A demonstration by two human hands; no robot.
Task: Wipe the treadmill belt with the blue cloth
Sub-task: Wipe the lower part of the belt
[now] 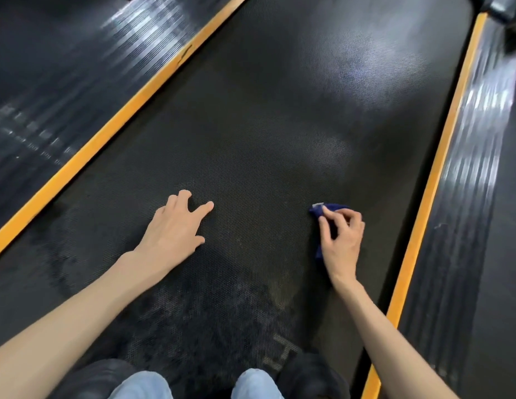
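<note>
The black textured treadmill belt (265, 125) runs from near me to the far end of the view. My right hand (341, 240) grips a small dark blue cloth (330, 208) with curled fingers and holds it down on the belt near the right edge. Most of the cloth is hidden under the hand; a corner with a white tag sticks out in front. My left hand (176, 226) rests on the belt left of centre, fingers spread and straight, holding nothing.
Orange strips (113, 122) (432, 180) border the belt on both sides. Beyond them lie ribbed dark side rails (58, 67) (475, 168). My knees in light jeans (251, 384) sit at the near end of the belt.
</note>
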